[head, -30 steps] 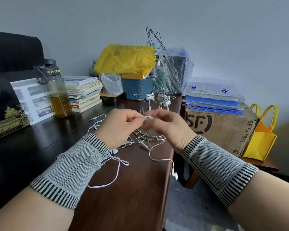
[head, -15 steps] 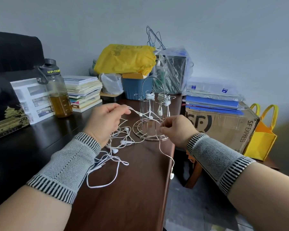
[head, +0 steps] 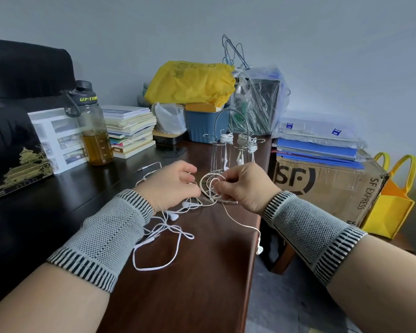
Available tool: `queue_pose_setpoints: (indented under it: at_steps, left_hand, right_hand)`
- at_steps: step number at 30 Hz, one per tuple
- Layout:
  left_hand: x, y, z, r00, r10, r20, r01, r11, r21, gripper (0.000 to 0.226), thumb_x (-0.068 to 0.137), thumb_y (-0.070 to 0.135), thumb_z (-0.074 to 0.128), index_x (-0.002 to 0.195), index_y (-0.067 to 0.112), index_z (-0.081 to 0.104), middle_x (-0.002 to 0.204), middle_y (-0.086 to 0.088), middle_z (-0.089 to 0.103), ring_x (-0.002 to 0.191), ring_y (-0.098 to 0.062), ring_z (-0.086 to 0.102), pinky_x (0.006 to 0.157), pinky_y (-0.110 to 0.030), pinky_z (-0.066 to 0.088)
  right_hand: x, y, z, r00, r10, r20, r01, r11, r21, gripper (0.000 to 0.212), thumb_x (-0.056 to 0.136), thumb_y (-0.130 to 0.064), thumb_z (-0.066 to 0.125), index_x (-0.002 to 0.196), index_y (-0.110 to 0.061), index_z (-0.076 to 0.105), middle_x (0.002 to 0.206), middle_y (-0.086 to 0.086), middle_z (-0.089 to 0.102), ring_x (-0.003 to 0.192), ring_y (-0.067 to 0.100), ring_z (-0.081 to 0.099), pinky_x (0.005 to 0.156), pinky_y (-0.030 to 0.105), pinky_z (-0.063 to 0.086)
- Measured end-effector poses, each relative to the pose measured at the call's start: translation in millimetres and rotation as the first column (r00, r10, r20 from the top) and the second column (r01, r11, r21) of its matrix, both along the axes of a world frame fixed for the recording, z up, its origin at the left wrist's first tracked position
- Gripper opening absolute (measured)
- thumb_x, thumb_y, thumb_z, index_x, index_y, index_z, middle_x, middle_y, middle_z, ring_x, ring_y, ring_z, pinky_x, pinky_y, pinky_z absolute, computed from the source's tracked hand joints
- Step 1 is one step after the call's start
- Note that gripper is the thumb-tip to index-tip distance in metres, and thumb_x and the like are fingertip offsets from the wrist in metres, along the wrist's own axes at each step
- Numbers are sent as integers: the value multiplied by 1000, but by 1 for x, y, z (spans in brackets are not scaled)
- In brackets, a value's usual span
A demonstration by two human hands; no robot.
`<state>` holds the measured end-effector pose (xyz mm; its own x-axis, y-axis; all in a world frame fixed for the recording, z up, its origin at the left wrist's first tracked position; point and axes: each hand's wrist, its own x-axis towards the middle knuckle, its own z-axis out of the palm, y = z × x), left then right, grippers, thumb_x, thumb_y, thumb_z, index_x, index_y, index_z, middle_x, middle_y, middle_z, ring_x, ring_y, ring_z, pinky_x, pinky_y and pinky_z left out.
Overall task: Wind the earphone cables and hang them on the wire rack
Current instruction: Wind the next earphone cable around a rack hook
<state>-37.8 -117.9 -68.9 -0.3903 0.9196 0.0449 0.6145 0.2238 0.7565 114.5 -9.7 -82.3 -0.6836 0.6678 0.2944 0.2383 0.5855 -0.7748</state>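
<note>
Cable: ran from right hand nearward, earbud dangling off table edge.
Right fingers: pinched its loop.
Left hand: curled on cable.
Rack: upright, far.

Plain pale grey-blue painted wall behind, evenly lit, soft diffuse light. Dark glossy brown wooden tabletop runs toward the wall. Black padded chair back at far left. Grey tiled floor visible lower right, beside the tabletop edge.
</note>
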Motion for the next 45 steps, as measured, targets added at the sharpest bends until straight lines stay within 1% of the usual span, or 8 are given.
queue_pose_setpoints:
  at_steps: [5, 10, 14, 19, 23, 29, 37, 45]
  left_hand:
    - [9, 0, 0, 961, -51, -271, 76, 993, 85, 54, 80, 24, 70, 129, 34, 50, 121, 21, 59, 102, -2, 56, 88, -17, 34]
    - [16, 6, -16, 978, -175, -117, 186, 978, 91, 59, 56, 52, 66, 111, 30, 63, 94, 13, 74, 95, -4, 68, 94, -33, 50]
    - [14, 13, -24, 994, -15, -104, 34, 983, 182, 9, 83, 35, 65, 82, 27, 67, 55, 18, 59, 53, 0, 51, 60, -33, 44]
    - [12, 11, -22, 993, 75, 92, -97, 958, 268, 19, 92, 22, 56, 80, 13, 68, 99, -26, 67, 91, -41, 63, 85, -56, 53]
    - [16, 14, -25, 974, 80, 214, -144, 942, 302, 22, 96, 13, 51, 77, 11, 62, 83, -13, 71, 83, -32, 61, 80, -48, 53]
    - [18, 20, -29, 938, 58, 342, -180, 924, 338, 18, 96, 15, 52, 81, 9, 62, 54, 7, 60, 68, -15, 65, 78, -40, 55]
    - [20, 27, -19, 924, 14, 381, -175, 904, 390, 23, 99, 15, 48, 84, 11, 65, 50, 8, 41, 48, -11, 39, 55, -30, 40]
    - [30, 35, 13, 911, -61, 407, -119, 908, 402, 22, 101, 18, 47, 88, 14, 64, 48, 13, 30, 44, -5, 23, 42, -20, 18]
  right_hand:
    - [-2, 1, -3, 1000, 9, -19, -10, 999, -47, 21, 83, -21, 72, 66, -8, 71, 64, 19, 67, 56, 20, 57, 68, 46, 56]
    - [-1, 3, -3, 996, -23, -85, 9, 987, -162, 19, 80, -19, 75, 64, -10, 72, 66, 20, 69, 60, 26, 61, 70, 49, 57]
    - [1, 0, -3, 990, 43, -137, -82, 954, -287, 14, 82, -11, 74, 73, 0, 72, 71, 31, 64, 64, 28, 58, 70, 41, 54]
    - [7, 11, 1, 912, -232, -338, 62, 892, -447, 25, 85, -21, 70, 77, 3, 68, 62, 12, 64, 54, 22, 58, 62, 39, 55]
    - [9, 31, 1, 827, -488, -278, 394, 857, -333, 22, 79, -29, 63, 69, -9, 63, 58, 4, 62, 56, 24, 61, 68, 49, 58]
    - [-8, 29, 24, 834, -440, -332, 17, 623, -782, 37, 92, -35, 59, 69, -6, 56, 53, 5, 48, 46, 14, 43, 48, 23, 42]
    - [-24, 39, 45, 798, -477, -368, -120, 474, -873, 25, 99, -10, 42, 77, -5, 53, 53, 3, 53, 45, 10, 47, 42, 18, 45]
    - [-20, 61, 49, 764, -511, -394, -121, 486, -866, 24, 99, -8, 44, 78, -4, 55, 48, 3, 56, 35, 8, 50, 42, 17, 48]
